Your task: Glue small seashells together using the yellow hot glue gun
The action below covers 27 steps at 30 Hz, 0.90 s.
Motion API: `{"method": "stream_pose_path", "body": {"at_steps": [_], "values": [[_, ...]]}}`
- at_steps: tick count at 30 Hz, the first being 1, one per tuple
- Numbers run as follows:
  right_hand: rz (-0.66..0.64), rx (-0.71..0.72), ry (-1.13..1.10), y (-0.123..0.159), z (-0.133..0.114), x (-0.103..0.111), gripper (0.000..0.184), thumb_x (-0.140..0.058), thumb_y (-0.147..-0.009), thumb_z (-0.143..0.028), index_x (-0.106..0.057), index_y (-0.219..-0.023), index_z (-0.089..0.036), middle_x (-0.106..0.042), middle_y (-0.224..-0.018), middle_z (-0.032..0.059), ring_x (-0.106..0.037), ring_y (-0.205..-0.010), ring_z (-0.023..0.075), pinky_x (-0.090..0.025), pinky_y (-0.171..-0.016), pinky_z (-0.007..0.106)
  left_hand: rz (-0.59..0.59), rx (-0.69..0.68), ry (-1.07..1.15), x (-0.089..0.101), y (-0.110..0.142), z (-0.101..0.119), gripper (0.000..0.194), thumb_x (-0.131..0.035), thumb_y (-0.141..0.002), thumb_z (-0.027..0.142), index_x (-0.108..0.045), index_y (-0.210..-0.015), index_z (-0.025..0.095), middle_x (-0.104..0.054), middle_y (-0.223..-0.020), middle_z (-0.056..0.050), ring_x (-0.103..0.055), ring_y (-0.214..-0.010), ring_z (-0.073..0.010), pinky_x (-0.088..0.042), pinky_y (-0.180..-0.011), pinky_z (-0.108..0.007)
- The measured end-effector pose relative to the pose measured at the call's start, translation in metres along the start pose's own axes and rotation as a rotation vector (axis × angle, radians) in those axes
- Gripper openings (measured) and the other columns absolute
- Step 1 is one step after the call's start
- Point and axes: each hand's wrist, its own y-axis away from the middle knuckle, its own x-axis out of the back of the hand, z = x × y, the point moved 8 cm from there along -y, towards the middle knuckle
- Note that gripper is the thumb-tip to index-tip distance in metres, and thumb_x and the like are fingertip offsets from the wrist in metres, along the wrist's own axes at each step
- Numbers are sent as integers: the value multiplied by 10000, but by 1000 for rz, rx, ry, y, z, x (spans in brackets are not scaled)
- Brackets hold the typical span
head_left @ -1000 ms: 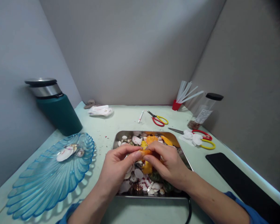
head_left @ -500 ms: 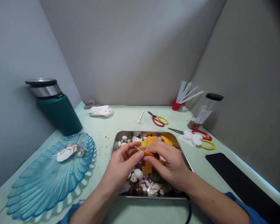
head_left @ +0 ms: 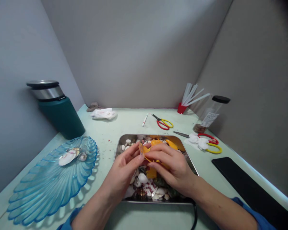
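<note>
Over a metal tray, my left hand and my right hand are brought close together. Between their fingertips is an orange seashell, tilted up, with a thin shiny edge near my left thumb. My right fingers pinch it from the right, covering part of it. Several shells fill the tray: a white shell, a striped scallop shell and an orange shell. A yellow piece lies below my fingers.
At left stand a blue shell-shaped dish holding a few shells and a green bottle. Scissors, more scissors with white tissue, a clear jar, a red cup of sticks and a black strip are beyond and right.
The orange shell has been turned from lying nearly flat to tilted upward between the fingertips. My hands have shifted only slightly, and the tray has stayed in place.
</note>
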Motion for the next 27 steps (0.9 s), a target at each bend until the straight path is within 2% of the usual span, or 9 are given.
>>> {"method": "stream_pose_path", "body": {"at_steps": [7,11,18,21,27], "values": [[10,-3,-15,-1,-2,1,193,-541,-842,-180,-614,-1021,-188,-616,-959,85,-590,-904,180,-502,-799,335,-50,34,17,-3,2,-4,407,-611,-778,179,-589,-1184,209,-616,-1179,-87,-540,-1108,-232,-392,-954,-345],[19,7,-25,-1,-2,2,192,-598,-813,-220,-618,-1001,-184,-615,-964,83,-588,-901,182,-499,-799,331,-68,67,74,-6,3,-6,336,-559,-807,156,-622,-1134,197,-629,-1146,-78,-540,-1095,-219,-408,-923,-326],[179,-90,25,2,6,15,213,-553,-829,-186,-630,-1026,-213,-587,-933,76,-576,-865,185,-506,-733,328,-124,88,147,-14,3,-7,303,-474,-816,122,-654,-1056,157,-631,-1098,-81,-529,-1070,-216,-418,-897,-329],[170,-123,34,2,9,14,227,-548,-828,-170,-633,-1031,-228,-570,-940,75,-562,-884,191,-499,-746,342,-157,97,174,-16,3,-10,296,-439,-829,127,-667,-1015,152,-633,-1065,-76,-523,-1058,-205,-410,-902,-325],[143,-99,15,2,7,12,172,-552,-825,-146,-647,-954,-209,-578,-906,69,-553,-849,182,-485,-726,333,-197,109,111,-19,5,-14,258,-451,-821,135,-678,-943,135,-642,-998,-78,-537,-999,-199,-409,-883,-322]]}}
